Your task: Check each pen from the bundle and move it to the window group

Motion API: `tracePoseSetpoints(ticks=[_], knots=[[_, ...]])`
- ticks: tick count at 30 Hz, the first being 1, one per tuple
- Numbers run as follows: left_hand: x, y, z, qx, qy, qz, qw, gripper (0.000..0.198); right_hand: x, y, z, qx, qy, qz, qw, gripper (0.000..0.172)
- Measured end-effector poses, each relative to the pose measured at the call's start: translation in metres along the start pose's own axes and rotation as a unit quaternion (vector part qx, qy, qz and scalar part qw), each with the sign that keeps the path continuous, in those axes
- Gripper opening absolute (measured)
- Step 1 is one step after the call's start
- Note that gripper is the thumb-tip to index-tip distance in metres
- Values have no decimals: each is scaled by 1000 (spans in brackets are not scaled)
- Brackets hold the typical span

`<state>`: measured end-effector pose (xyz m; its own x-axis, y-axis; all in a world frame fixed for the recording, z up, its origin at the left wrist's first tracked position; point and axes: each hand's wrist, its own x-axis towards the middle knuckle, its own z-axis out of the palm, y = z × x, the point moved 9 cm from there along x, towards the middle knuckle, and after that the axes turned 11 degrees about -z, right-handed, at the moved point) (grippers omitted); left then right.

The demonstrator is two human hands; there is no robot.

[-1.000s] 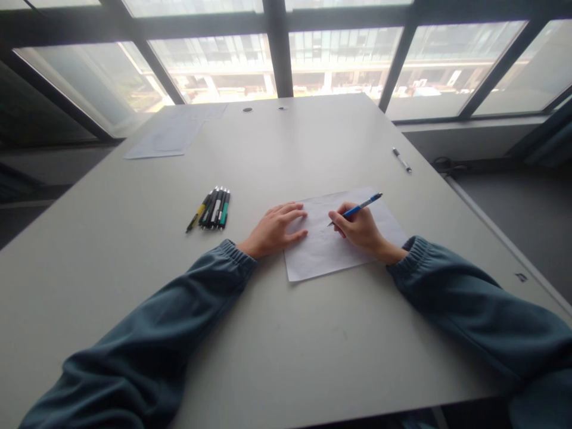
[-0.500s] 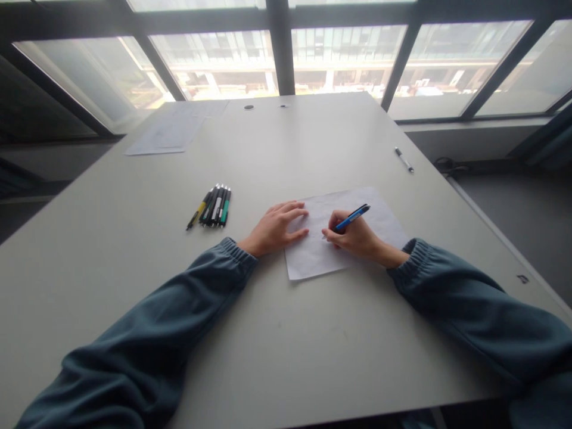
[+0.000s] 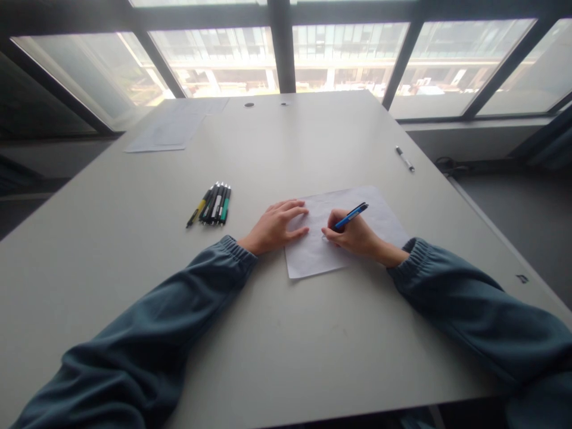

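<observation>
A white sheet of paper (image 3: 379, 217) lies on the grey table (image 3: 286, 333) in front of me. My left hand (image 3: 274, 227) lies flat on the sheet's left edge, fingers stretched out. My right hand (image 3: 355, 236) is closed on a blue pen (image 3: 351, 215), its tip down on the paper near the sheet's middle. Both arms wear dark teal sleeves.
Several pens (image 3: 213, 205) lie side by side to the left of my left hand. A single pen (image 3: 404, 159) rests near the table's right edge. More papers (image 3: 172, 128) lie at the far left corner. Windows run behind the table.
My right hand has moved the pen left and down along the paper, with the pen leaning lower. The left hand has stayed put.
</observation>
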<state>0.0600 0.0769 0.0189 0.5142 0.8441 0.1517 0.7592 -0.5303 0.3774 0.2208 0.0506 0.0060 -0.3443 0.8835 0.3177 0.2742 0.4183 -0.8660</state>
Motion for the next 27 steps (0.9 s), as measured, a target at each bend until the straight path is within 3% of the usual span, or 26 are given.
tracePoseSetpoints(ticks=[17, 21, 24, 27], knots=[[-1, -3, -1, -9, 0, 2, 1000, 47, 2, 2, 0, 2, 9, -6, 1000, 27], [-3, -4, -1, -13, -3, 0, 1000, 46, 3, 3, -16, 57, 100, -6, 993, 37], [-4, -3, -3, -14, 3, 6, 1000, 45, 2, -3, -32, 40, 174, -33, 983, 36], [-4, -2, -14, -45, 52, 9, 998, 41, 4, -7, -29, 79, 157, -41, 984, 30]])
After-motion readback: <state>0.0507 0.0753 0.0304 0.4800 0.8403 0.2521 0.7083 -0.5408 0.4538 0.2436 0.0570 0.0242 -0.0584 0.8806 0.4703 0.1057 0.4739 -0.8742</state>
